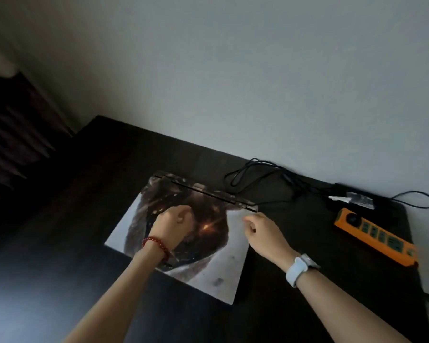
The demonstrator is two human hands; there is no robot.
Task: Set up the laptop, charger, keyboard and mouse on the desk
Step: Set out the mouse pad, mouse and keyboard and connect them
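Here, lying shut and flat on the dark, matte worktop (60, 280): a thin rectangular laptop (216, 263) skinned in a glossy printed picture, a dark brown swirling mass with an orange spark at its middle, fading to pale grey at the corners. Hovering over the lid's centre, or perhaps touching it: the left hand (174, 225), fingers (181, 211) curling together into a loose fist, nothing visibly caught between them, a band of small red beads (156, 245) circling the wrist. Reaching toward the lid's far right corner beside the hinge: the right hand (263, 233), fingers bent and drawn near the thumb, whether pinching anything impossible to tell, a watch on a smooth white strap (299, 269) hugging the wrist. Looping in slack coils behind the laptop: thin black round cable (248, 169), running right to a black charger brick (352, 198) bearing a pale label, blurred past reading. Sitting just in front of the brick: a long orange plastic power strip (379, 237) with a row of dark sockets.
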